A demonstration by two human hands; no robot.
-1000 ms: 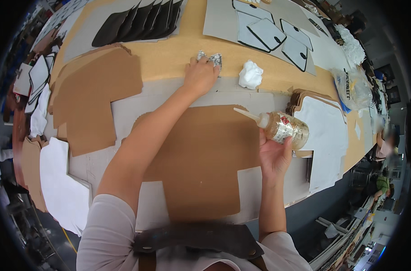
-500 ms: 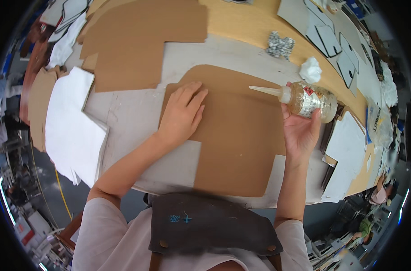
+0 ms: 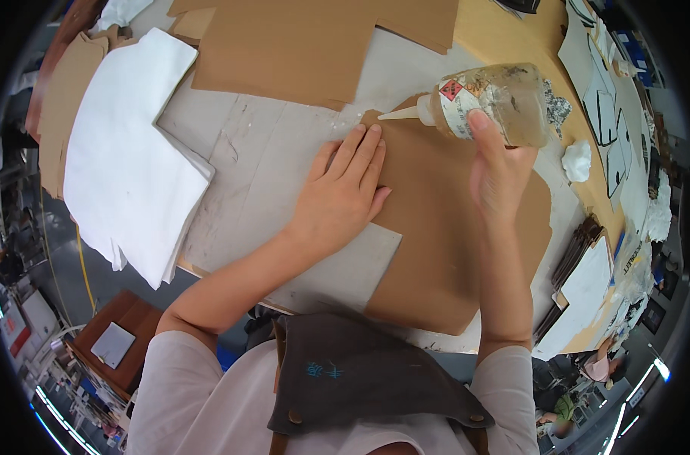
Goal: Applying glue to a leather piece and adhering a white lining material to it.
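Observation:
A brown T-shaped sheet (image 3: 428, 205), like cardboard or leather board, lies on the grey-topped table in front of me. My left hand (image 3: 343, 182) rests flat on its left part, fingers stretched toward the far edge. In my right hand (image 3: 500, 167) is a clear glue bottle (image 3: 497, 102) with a long pale nozzle, held on its side above the sheet. Its nozzle points left, with the tip by the sheet's far left corner, just beyond my left fingertips. Whether the tip touches the sheet I cannot tell.
Another large brown sheet (image 3: 284, 49) lies at the far side. White cut sheets (image 3: 125, 144) are stacked at the left. A crumpled white wad (image 3: 577, 161) and a grey speckled cloth (image 3: 557, 106) sit at the right, above a stack of dark-edged white pieces (image 3: 584, 296).
My right hand has brought the bottle left and farther over the sheet, its nozzle tip now near the corner. The view has shifted, and my left hand still lies on the sheet.

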